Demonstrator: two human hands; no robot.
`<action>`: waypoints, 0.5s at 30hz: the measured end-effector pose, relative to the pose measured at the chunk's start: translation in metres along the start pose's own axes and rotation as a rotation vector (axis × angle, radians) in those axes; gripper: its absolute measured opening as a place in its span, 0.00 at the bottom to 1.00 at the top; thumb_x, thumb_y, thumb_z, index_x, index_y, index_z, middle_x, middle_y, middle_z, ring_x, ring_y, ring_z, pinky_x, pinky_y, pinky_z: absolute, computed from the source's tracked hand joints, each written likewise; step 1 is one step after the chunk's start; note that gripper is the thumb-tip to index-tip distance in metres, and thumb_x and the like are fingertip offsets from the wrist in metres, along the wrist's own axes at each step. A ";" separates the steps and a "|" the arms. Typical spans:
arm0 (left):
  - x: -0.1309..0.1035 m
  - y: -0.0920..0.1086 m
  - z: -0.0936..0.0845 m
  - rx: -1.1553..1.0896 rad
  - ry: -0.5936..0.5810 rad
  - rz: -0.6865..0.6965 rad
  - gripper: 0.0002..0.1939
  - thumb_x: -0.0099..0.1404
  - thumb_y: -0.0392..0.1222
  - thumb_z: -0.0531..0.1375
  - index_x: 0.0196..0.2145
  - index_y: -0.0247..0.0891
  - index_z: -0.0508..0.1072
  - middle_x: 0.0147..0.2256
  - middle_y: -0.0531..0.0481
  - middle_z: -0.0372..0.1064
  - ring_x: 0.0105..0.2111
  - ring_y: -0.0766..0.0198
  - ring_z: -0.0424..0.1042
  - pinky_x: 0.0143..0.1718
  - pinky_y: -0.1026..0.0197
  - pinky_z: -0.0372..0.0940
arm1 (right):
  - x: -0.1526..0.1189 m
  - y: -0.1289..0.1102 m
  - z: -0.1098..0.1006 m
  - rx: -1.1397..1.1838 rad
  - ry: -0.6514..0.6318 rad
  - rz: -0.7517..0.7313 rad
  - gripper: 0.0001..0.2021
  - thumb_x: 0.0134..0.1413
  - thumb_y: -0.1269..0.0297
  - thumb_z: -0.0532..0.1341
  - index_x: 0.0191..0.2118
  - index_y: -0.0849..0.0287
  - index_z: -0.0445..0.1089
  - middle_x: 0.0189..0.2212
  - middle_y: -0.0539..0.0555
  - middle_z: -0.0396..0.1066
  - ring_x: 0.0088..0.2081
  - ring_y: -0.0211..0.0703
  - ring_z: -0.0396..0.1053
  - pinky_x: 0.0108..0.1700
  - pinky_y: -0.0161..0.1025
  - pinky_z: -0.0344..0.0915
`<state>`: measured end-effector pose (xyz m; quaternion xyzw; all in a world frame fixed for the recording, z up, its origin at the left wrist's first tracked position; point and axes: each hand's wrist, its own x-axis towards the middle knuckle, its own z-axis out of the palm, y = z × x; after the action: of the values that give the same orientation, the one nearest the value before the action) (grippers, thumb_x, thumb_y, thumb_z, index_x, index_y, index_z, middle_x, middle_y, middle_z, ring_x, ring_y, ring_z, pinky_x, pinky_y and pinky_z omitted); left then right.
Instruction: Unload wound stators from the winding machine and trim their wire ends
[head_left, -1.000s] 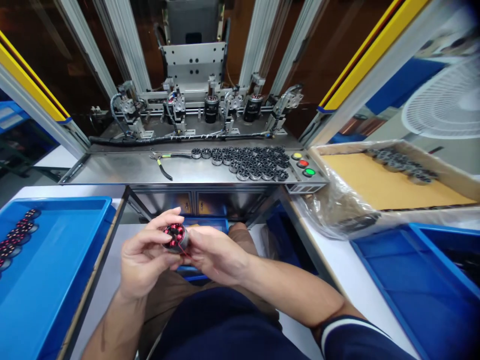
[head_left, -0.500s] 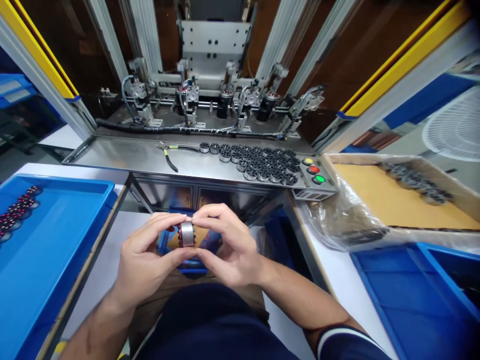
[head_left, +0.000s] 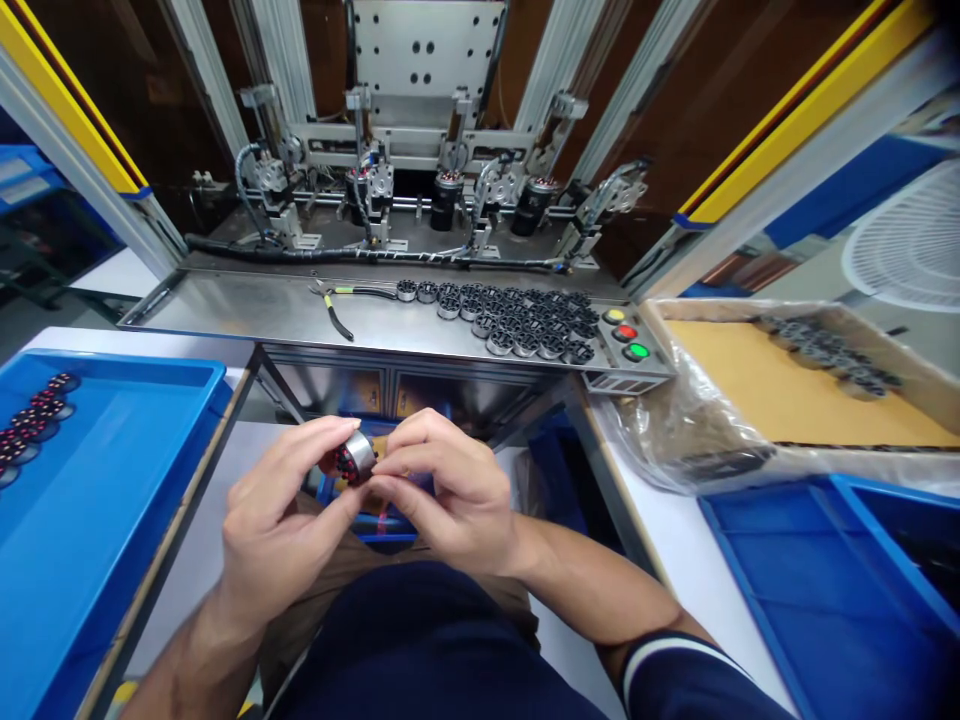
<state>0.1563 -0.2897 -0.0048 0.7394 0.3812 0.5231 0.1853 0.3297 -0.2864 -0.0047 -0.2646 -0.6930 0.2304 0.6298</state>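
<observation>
My left hand (head_left: pixel 274 525) and my right hand (head_left: pixel 442 490) meet in front of my chest, both pinching a small wound stator (head_left: pixel 352 457) with a silver rim and red copper coils. The stator is tilted, its coil face turned left towards my left palm. My left thumb and fingers wrap its left side; my right fingertips touch its right edge. Below the hands lie my lap and a small blue bin (head_left: pixel 379 520).
A steel shelf (head_left: pixel 247 320) holds several bare dark stators (head_left: pixel 525 320), pliers (head_left: pixel 334 305) and three buttons (head_left: pixel 626 333). The winding machine (head_left: pixel 420 190) stands behind. A blue tray (head_left: pixel 112 480) with wound stators (head_left: pixel 34 420) is left; a cardboard box (head_left: pixel 780 380) and blue tray (head_left: pixel 832 580) are right.
The stator has turned in my fingers, from coil face up, to edge-on, to tilted left. My hands rose slightly and the view shifted up.
</observation>
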 end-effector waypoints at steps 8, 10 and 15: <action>-0.002 0.000 -0.001 -0.247 -0.020 -0.146 0.25 0.53 0.27 0.70 0.48 0.44 0.77 0.48 0.48 0.76 0.48 0.56 0.75 0.51 0.54 0.72 | 0.006 0.000 -0.003 0.342 0.061 0.583 0.10 0.54 0.62 0.67 0.26 0.60 0.73 0.25 0.49 0.70 0.27 0.36 0.65 0.31 0.35 0.65; -0.004 -0.001 -0.002 -0.271 -0.027 -0.167 0.26 0.53 0.27 0.71 0.48 0.45 0.77 0.48 0.48 0.76 0.49 0.57 0.75 0.52 0.56 0.72 | 0.005 0.003 -0.005 0.362 0.052 0.622 0.10 0.53 0.61 0.68 0.25 0.60 0.72 0.25 0.49 0.70 0.27 0.35 0.65 0.31 0.35 0.65; -0.004 -0.001 -0.001 -0.176 0.027 -0.086 0.24 0.56 0.28 0.68 0.49 0.44 0.76 0.49 0.46 0.76 0.50 0.53 0.75 0.53 0.50 0.71 | -0.002 0.007 -0.017 0.187 0.153 0.488 0.08 0.56 0.58 0.66 0.35 0.58 0.73 0.35 0.54 0.72 0.38 0.42 0.71 0.40 0.40 0.69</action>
<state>0.1542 -0.2920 -0.0075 0.6961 0.3675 0.5561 0.2665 0.3470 -0.2822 -0.0091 -0.3810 -0.5346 0.4178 0.6281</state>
